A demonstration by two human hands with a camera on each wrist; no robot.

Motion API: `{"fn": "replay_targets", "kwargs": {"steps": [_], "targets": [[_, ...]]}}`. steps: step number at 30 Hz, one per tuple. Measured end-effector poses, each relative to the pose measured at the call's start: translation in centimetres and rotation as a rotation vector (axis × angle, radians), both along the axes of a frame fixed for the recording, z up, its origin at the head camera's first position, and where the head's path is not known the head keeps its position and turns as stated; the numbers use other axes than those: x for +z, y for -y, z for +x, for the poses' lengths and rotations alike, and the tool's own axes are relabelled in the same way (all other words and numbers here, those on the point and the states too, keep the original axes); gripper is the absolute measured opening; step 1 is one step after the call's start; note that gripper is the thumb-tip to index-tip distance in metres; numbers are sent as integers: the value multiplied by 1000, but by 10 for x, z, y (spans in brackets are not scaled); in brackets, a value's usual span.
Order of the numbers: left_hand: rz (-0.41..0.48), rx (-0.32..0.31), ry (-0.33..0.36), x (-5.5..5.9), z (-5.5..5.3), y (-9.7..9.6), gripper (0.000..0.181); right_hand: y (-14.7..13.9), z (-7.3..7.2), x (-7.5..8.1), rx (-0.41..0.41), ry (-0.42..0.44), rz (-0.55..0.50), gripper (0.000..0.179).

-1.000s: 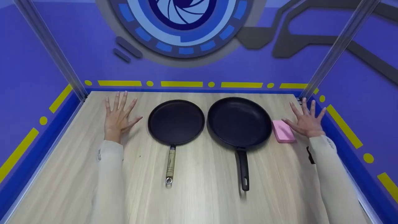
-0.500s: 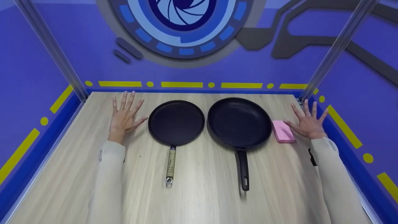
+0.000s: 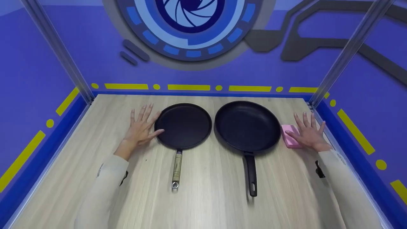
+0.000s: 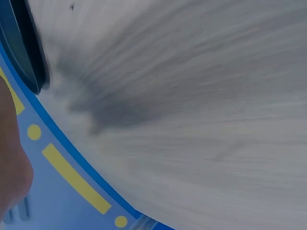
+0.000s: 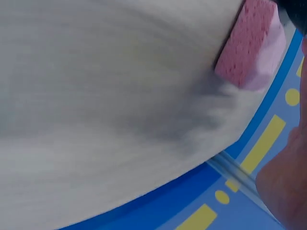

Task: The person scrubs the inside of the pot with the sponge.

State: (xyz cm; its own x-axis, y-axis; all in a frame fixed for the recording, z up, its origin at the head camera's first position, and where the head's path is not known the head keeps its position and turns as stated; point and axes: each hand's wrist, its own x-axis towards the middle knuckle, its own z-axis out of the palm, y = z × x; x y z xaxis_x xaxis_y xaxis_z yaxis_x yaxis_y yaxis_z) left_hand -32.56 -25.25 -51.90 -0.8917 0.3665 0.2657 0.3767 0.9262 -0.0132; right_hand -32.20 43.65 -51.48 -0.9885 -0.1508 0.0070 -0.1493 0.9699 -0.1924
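Note:
A flat black crepe pan (image 3: 184, 125) with a wood-look handle lies left of centre in the head view. Beside it lies a deeper black frying pan (image 3: 247, 125) with a black handle. My left hand (image 3: 140, 130) has its fingers spread; thumb and index tip overlap the crepe pan's left rim. Spread fingers also show on my right hand (image 3: 310, 135), its thumb overlapping the pink sponge (image 3: 287, 141). In the right wrist view, the sponge (image 5: 249, 48) shows a porous side, and the hand's shadow falls near it. Both hands hold nothing.
The pans and sponge lie on a light wood table (image 3: 210, 203). Blue walls (image 3: 203, 74) with yellow marks enclose its back and sides. Metal posts (image 3: 353, 47) stand at the back corners. A black strap (image 3: 319, 170) hangs under the right sleeve.
My left hand has moved right and slightly nearer, from bare table to the crepe pan's rim. My right hand has shifted slightly left and nearer, over the sponge. The pans and sponge stay put.

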Motion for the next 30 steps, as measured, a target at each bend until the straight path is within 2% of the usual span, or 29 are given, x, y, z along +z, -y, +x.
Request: {"fn": "replay_targets", "kwargs": {"steps": [4, 6, 10, 14, 18, 22, 25, 30], "targets": [[65, -70, 46, 6, 6, -20, 84, 5, -1, -5, 10, 23, -82, 98], [113, -130, 46, 10, 11, -31, 84, 7, -1, -7, 13, 28, -121, 99], [210, -232, 35, 16, 24, -50, 85, 11, -1, -9, 20, 14, -174, 96], [292, -290, 50, 20, 41, -60, 84, 14, 1, -11, 7, 3, -213, 89], [350, -316, 117, 18, 59, -66, 81, 15, 4, -15, -16, 19, -218, 84], [388, -321, 180, 11, 77, -68, 78, 14, 5, -19, -33, 49, -219, 89], [398, -319, 226, 5, 88, -68, 79, 13, 4, -19, -46, 54, -218, 94], [382, -305, 342, -1, 101, -67, 77, 10, 5, -16, -84, 67, -202, 105]]}}
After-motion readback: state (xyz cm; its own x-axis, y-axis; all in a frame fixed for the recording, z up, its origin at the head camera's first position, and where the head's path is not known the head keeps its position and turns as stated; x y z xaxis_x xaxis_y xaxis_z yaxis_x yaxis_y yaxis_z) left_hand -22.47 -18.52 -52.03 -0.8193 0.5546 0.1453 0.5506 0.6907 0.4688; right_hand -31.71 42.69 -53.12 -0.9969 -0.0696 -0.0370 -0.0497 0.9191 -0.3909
